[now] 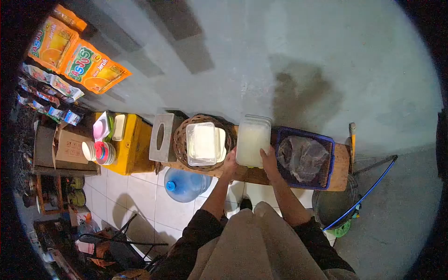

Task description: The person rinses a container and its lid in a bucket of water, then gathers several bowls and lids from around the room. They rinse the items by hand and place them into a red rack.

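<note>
Translucent plastic food containers [253, 142], apparently stacked with pale lids, stand between my hands at the wooden bench. My left hand [229, 164] grips their lower left side, its fingers partly hidden. Against the lower right side, my right hand [269, 158] presses with the thumb on the front. Just left of them, a woven wicker basket [179, 148] holds another clear container [201, 143] and pale lids. To the right sits a dark blue plastic basket [332, 161] with a crumpled clear plastic bag [302, 157] inside.
A grey tissue box [160, 137] and a yellow cabinet [135, 144] bearing dishes stand to the left. Below the wooden bench [342, 168] lies a blue water gallon [186, 185]. A dark bucket [336, 205] and a blue-handled stick [368, 198] are at right. Orange drink sachets [91, 67] hang upper left.
</note>
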Demonstrator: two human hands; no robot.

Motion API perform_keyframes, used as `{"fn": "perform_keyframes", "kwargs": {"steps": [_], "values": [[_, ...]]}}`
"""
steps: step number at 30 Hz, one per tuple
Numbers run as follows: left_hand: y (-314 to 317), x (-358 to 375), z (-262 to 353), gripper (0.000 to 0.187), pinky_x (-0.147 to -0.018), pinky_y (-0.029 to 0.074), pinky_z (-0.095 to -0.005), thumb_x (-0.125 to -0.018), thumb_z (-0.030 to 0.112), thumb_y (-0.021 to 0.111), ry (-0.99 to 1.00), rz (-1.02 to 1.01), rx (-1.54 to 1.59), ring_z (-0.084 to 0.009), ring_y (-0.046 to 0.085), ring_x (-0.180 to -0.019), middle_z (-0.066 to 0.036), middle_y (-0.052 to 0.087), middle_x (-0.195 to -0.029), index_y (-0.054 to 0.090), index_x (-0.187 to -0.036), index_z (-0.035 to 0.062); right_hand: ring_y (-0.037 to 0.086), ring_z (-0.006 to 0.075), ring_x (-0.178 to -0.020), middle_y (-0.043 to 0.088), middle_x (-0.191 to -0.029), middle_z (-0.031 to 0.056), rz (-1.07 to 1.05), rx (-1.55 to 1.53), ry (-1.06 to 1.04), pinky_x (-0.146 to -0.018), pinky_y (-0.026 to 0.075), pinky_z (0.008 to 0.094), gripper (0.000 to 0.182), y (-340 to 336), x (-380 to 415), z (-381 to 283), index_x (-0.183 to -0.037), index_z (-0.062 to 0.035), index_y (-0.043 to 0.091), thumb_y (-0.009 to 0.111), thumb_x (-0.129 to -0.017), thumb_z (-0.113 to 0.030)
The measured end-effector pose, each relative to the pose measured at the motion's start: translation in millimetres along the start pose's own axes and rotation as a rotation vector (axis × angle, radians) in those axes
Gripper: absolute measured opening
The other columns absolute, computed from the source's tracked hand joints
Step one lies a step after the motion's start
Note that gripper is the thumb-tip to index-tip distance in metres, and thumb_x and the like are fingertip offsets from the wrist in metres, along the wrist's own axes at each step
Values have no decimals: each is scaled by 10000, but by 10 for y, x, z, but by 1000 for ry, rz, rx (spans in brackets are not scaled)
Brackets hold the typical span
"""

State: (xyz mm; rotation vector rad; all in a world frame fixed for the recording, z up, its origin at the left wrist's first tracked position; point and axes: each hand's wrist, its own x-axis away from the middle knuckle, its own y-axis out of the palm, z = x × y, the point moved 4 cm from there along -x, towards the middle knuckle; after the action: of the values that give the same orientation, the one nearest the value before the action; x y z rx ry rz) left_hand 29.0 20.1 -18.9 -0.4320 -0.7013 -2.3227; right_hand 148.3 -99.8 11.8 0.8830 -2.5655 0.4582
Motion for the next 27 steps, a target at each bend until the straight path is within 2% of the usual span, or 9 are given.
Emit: {"fn": "perform_keyframes", "kwargs": {"steps": [3, 7, 9, 12, 14, 18, 21, 25, 27], "values": [[-139, 87, -8, 510, -851, 347, -217, -858, 394, 413, 99, 143, -123, -123, 474, -990, -68, 513, -1097, 306, -1283, 131, 346, 310, -1142, 284, -1273, 198, 199, 24, -68, -949, 285, 357, 694, -82, 135, -143, -1259, 13, 251, 550, -778, -388], [-203, 943, -3, 504, -747, 376, -316, -853, 412, 406, -332, 117, -161, -165, 462, -948, -27, 471, -1156, 283, -1279, 173, 342, 313, -1126, 320, -1250, 182, 258, -307, -176, -956, 269, 383, 592, -458, 767, 384, -1225, 19, 304, 545, -801, -317], [-514, 1270, -177, 512, -693, 366, -349, -837, 429, 420, -414, 126, -71, -197, 454, -949, -8, 457, -1171, 272, -1273, 206, 391, 271, -1096, 355, -1229, 148, 426, 409, -372, -901, 336, 368, 436, -611, 1272, 855, -1138, 10, 408, 543, -806, -239], [-717, 1737, 275, 518, -774, 375, -433, -789, 434, 495, -341, 163, -143, -252, 470, -1004, -33, 408, -1210, 324, -1227, 219, 509, 204, -871, 537, -967, 105, 423, 52, -17, -770, 415, 312, 259, -994, 2044, 841, -966, 3, 503, 523, -813, -205], [-831, 1824, 664, 486, -778, 375, -417, -797, 419, 492, -290, 94, -184, -231, 480, -996, -32, 409, -1210, 342, -1218, 228, 523, 140, -761, 570, -824, 89, 531, -249, 227, -679, 433, 249, 189, -1249, 2302, 944, -915, -5, 528, 508, -801, -154], [-788, 1597, 1305, 449, -789, 372, -389, -803, 412, 487, -264, -79, -485, -202, 476, -1005, -41, 417, -1207, 395, -1189, 200, 571, 287, -795, 592, -887, 147, 892, 282, 35, -727, 446, 348, 247, -1621, 2913, 520, -929, -3, 555, 543, -738, -159], [-468, 1137, 1674, 374, -738, 387, -318, -833, 323, 495, 253, -390, -573, -133, 486, -896, -24, 474, -1113, 446, -1141, 118, 570, 282, -831, 589, -902, 157, 968, 205, 55, -750, 441, 346, 295, -1533, 3207, 13, -966, -22, 554, 571, -715, -178], [175, 1086, 1776, 362, -755, 379, -333, -831, 316, 495, 4, -471, -726, -150, 476, -942, -48, 471, -1130, 456, -1131, 117, 567, 274, -827, 575, -918, 150, 832, 173, 25, -752, 440, 349, 281, -1230, 3590, -202, -953, -43, 556, 583, -718, -195], [523, 1011, 1551, 357, -710, 365, -305, -825, 291, 498, 40, -648, -714, -152, 469, -948, -43, 465, -1143, 452, -1133, 116, 551, 289, -820, 540, -960, 131, 754, 538, -59, -745, 436, 368, 268, -1178, 3964, -294, -967, -108, 560, 580, -713, -190]]}}
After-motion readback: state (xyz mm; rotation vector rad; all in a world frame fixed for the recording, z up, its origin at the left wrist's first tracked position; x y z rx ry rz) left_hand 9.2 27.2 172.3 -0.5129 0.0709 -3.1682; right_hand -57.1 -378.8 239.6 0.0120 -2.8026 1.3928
